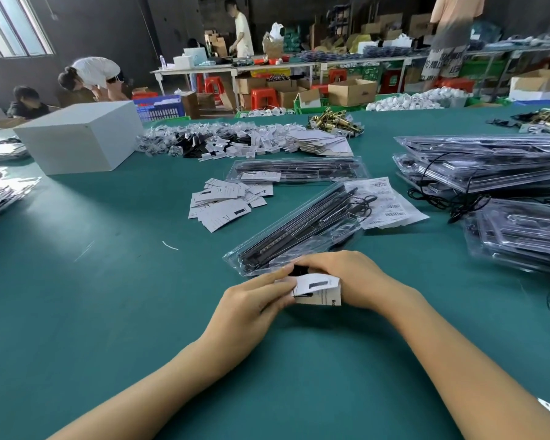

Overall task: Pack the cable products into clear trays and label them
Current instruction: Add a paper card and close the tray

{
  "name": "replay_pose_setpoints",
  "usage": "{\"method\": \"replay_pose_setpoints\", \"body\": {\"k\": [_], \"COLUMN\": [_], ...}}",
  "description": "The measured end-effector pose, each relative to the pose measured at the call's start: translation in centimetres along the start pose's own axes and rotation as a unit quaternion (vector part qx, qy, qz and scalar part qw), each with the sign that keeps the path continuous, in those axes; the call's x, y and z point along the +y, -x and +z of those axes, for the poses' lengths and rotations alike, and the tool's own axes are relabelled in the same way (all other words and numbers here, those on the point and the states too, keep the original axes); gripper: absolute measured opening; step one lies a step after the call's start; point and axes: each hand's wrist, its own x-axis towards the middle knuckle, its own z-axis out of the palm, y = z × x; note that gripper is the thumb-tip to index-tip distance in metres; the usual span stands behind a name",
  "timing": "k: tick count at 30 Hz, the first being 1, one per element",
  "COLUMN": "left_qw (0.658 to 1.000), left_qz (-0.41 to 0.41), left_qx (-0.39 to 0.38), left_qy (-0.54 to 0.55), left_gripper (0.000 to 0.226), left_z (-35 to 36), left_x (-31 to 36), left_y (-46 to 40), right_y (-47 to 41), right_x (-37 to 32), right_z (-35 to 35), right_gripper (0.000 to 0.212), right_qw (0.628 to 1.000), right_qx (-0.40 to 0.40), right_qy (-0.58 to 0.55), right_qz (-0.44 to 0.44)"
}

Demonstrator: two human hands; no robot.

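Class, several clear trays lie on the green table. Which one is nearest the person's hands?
The diagonal clear tray just beyond both hands; its near end almost touches them. The others lie farther back or stacked at right.

Both hands [302,284] pinch a white card [318,289], perhaps a label.

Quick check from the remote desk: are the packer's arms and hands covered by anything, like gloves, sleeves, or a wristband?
No. In the head view the left hand and right hand are bare, without gloves, rings or tape on the fingers. Both forearms are bare to the bottom edge of the picture: no sleeves, watch or wristband visible.
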Motion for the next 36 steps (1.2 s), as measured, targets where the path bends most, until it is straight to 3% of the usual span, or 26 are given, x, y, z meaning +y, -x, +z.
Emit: {"method": "replay_pose_setpoints", "body": {"k": [3, 7, 11, 14, 17, 20, 23, 27, 36], "left_qw": [0.994, 0.992, 0.979, 0.985, 0.96, 0.962, 0.963, 0.955, 0.938], "left_qz": [0.037, 0.036, 0.062, -0.006, 0.048, 0.021, 0.005, -0.022, -0.02], "left_qx": [0.026, 0.043, -0.007, -0.048, -0.078, -0.033, 0.004, 0.057, 0.071], "left_qy": [-0.099, -0.112, -0.192, -0.167, -0.265, -0.271, -0.271, -0.29, -0.339], "left_gripper": [0.021, 0.022, 0.021, 0.042, 0.061, 0.042, 0.014, 0.018, 0.025], "left_z": [0.7, 0.8, 1.0, 1.1, 1.4, 2.1, 2.4, 2.4, 2.2], "left_x": [0.4, 0.4, -0.2, -0.6, 0.1, 0.2, 0.8, 1.3, 1.1], "left_y": [0.2, 0.2, 0.1, 0.2, 0.2, 0.0, -0.5, -0.9, -0.9], "right_y": [0.0, 0.0, 0.0, 0.1, 0.3, 0.3, 0.5, 1.1, 0.6], "right_x": [0.2, 0.5, 0.9, 1.0, 0.9, 1.0, 1.1, 1.4, 1.5], "right_z": [-0.1, 0.0, 0.0, -0.1, -0.3, -0.6, -0.6, -0.2, -0.4], "right_gripper": [0.045, 0.046, 0.048, 0.05, 0.051, 0.05, 0.04, 0.021, 0.021], "right_qw": [0.999, 0.995, 0.98, 0.974, 0.968, 0.971, 0.955, 0.888, 0.828], "right_qx": [-0.009, -0.01, -0.04, -0.059, -0.074, -0.069, -0.018, 0.067, 0.209], "right_qy": [-0.031, -0.102, -0.194, -0.217, -0.238, -0.228, -0.295, -0.453, -0.483], "right_qz": [-0.004, -0.003, -0.004, -0.009, -0.009, -0.023, -0.018, 0.038, 0.192]}}
